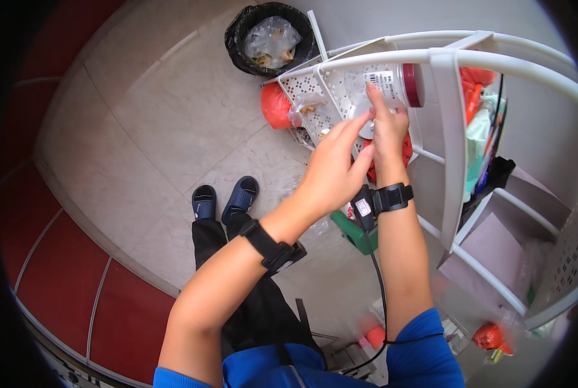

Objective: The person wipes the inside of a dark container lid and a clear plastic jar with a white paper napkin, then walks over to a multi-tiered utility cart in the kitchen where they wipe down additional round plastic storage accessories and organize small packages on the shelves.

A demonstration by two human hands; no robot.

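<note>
A clear plastic jar point(354, 80) with a dark red lid point(413, 85) and a printed label lies sideways at a white rack's upper tier. My right hand point(391, 128) grips it, thumb across the label; most of the other fingers are hidden. Close beside it, my left hand point(335, 162) is empty, with its thumb apart from its extended fingers and the fingertips near my right palm. A white round object point(367, 130) shows partly behind my hands. Black straps circle both wrists, and a cable runs from the right one along my forearm.
The white rack point(446, 145) has perforated shelves point(337, 89) bearing bags. A bin point(228, 39) with a black liner stands beyond it. A red bag point(275, 105) hangs at its side. Below are a green plastic object point(352, 233) and my slippers point(240, 196). Red cabinets point(129, 305) line the left.
</note>
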